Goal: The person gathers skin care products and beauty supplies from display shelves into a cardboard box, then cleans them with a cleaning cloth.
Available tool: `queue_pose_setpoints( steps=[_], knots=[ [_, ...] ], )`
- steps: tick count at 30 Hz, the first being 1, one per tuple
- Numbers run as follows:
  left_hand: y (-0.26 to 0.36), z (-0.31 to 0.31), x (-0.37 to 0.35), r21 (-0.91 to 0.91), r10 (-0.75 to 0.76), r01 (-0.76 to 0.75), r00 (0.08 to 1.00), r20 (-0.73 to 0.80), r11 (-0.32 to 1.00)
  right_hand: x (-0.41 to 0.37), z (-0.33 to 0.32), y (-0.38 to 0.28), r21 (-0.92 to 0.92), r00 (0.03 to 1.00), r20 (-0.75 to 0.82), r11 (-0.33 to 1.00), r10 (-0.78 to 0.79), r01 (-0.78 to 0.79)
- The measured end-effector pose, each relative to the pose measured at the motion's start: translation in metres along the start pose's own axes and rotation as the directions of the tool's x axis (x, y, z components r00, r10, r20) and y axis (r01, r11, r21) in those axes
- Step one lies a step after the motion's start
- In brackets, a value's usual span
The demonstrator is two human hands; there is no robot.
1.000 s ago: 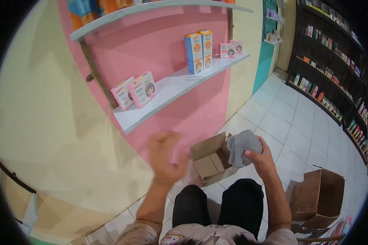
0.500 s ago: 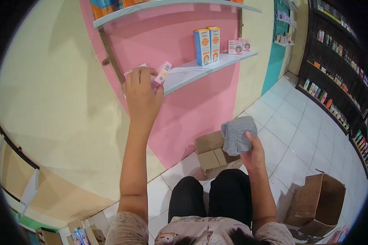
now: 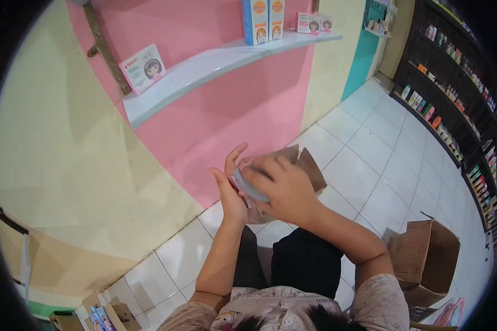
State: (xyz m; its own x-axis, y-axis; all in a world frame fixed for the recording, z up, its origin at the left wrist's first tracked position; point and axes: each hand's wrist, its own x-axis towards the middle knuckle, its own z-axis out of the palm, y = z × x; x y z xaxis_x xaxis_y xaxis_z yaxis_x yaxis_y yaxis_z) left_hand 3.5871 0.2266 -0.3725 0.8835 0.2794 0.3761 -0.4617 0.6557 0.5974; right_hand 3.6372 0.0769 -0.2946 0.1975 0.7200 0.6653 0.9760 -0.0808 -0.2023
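In front of my lap, my left hand (image 3: 232, 198) cradles a small pink box, mostly hidden between the hands. My right hand (image 3: 288, 190), slightly blurred, presses a folded grey cloth (image 3: 249, 186) against that box. Another pink-and-white box (image 3: 143, 68), printed with a child's drawn face, leans near the left end of the white shelf (image 3: 199, 69). Farther right on the same shelf stand two tall blue-and-white boxes (image 3: 263, 22) with orange labels, then two small pink boxes (image 3: 313, 23).
An open cardboard box (image 3: 312, 170) sits on the tiled floor, partly behind my hands. A second open carton (image 3: 422, 262) is at lower right. Dark shelves (image 3: 425, 83) full of bottles line the right side. Small cartons (image 3: 107, 317) lie at lower left.
My left hand has come down from the shelf with a pink box, leaving one at the left end. My right hand has brought the grey cloth left, onto the held box. The view has shifted.
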Motion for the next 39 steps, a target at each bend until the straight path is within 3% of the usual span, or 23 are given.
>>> queue_pose_setpoints(
  steps=[1, 3, 4, 5, 6, 8, 9, 12, 13, 16, 17, 19, 21, 24, 28, 30, 32, 34, 37, 39],
  knots=[
    [0.006, 0.013, 0.003, -0.025, -0.011, 0.010, 1.000, -0.030, 1.000, -0.006, 0.008, 0.000, -0.024, 0.994, 0.074, 0.997, -0.078, 0.080],
    [0.010, 0.050, 0.005, 0.150, 0.013, 0.046, 0.927, -0.376, 0.988, -0.018, 0.014, 0.000, -0.094, 0.977, 0.109, 0.977, -0.183, 0.194],
    [0.005, 0.048, 0.006, 0.134, 0.020, 0.036, 0.920, -0.391, 0.990, -0.023, 0.015, 0.003, -0.131, 0.964, 0.128, 0.959, -0.234, 0.250],
    [0.000, 0.043, 0.006, 0.119, 0.023, 0.028, 0.913, -0.408, 0.993, -0.022, 0.015, 0.014, -0.237, 0.979, 0.078, 0.950, -0.188, 0.201],
    [-0.004, 0.041, 0.005, 0.103, 0.025, 0.021, 0.905, -0.425, 0.994, -0.017, 0.011, 0.020, -0.210, 0.992, 0.000, 0.970, -0.125, 0.122],
    [-0.007, 0.043, 0.004, 0.158, 0.034, 0.032, 0.917, -0.398, 0.987, -0.009, 0.001, 0.026, -0.144, 0.989, -0.149, 0.989, 0.003, -0.025],
    [-0.007, 0.044, 0.003, 0.189, 0.040, 0.036, 0.922, -0.384, 0.981, -0.013, 0.004, 0.020, -0.122, 0.995, -0.103, 0.993, -0.018, 0.005],
    [0.012, 0.047, 0.001, 0.177, -0.096, 0.135, 0.972, -0.214, 0.975, -0.026, 0.018, -0.003, -0.127, 0.961, -0.027, 0.955, -0.274, 0.269],
    [0.012, 0.047, 0.000, 0.190, -0.084, 0.126, 0.973, -0.214, 0.974, -0.024, 0.015, -0.002, -0.139, 0.960, -0.003, 0.950, -0.281, 0.278],
    [0.009, 0.034, -0.001, 0.124, -0.065, 0.094, 0.974, -0.216, 0.988, -0.007, 0.007, 0.007, -0.171, 0.990, -0.127, 0.985, -0.057, 0.034],
    [0.008, 0.032, -0.001, 0.158, -0.047, 0.083, 0.975, -0.216, 0.984, -0.006, 0.009, 0.007, -0.186, 0.989, -0.139, 0.982, -0.051, 0.025],
    [0.011, 0.033, -0.001, 0.230, -0.012, 0.063, 0.977, -0.214, 0.971, -0.016, 0.022, -0.005, -0.126, 0.975, -0.070, 0.971, -0.211, 0.201],
    [0.019, 0.036, -0.003, 0.133, -0.060, 0.083, 0.984, -0.168, 0.988, -0.021, 0.026, -0.012, -0.157, 0.924, -0.038, 0.915, -0.381, 0.371],
    [0.020, 0.032, -0.007, 0.083, -0.058, 0.077, 0.976, -0.211, 0.994, -0.011, 0.016, 0.003, -0.240, 0.983, -0.003, 0.954, -0.183, 0.177],
    [0.022, 0.036, -0.011, 0.050, -0.020, 0.039, 0.938, -0.345, 0.998, -0.006, 0.025, -0.007, 0.027, 1.000, -0.014, 1.000, 0.006, -0.006],
    [0.029, 0.030, -0.016, 0.043, -0.033, 0.050, 0.941, -0.337, 0.998, -0.012, 0.029, -0.020, 0.212, 0.993, -0.017, 0.971, 0.118, -0.112],
    [0.034, 0.025, -0.020, 0.008, -0.049, 0.054, 0.952, -0.303, 0.999, -0.016, 0.030, -0.012, 0.245, 0.985, 0.070, 0.954, 0.160, -0.172],
    [0.037, 0.024, -0.023, -0.048, -0.050, 0.040, 0.970, -0.238, 0.998, -0.017, 0.032, -0.010, 0.343, 0.965, 0.074, 0.903, 0.250, -0.260],
    [0.027, 0.018, -0.027, 0.151, 0.041, 0.019, 0.924, -0.379, 0.988, -0.017, 0.033, -0.003, 0.534, 0.891, 0.021, 0.748, 0.454, -0.394],
    [0.017, 0.018, -0.031, 0.141, 0.101, -0.055, 0.931, -0.351, 0.989, -0.018, 0.034, 0.002, 0.681, 0.811, 0.219, 0.509, 0.543, -0.526]
  ],
)
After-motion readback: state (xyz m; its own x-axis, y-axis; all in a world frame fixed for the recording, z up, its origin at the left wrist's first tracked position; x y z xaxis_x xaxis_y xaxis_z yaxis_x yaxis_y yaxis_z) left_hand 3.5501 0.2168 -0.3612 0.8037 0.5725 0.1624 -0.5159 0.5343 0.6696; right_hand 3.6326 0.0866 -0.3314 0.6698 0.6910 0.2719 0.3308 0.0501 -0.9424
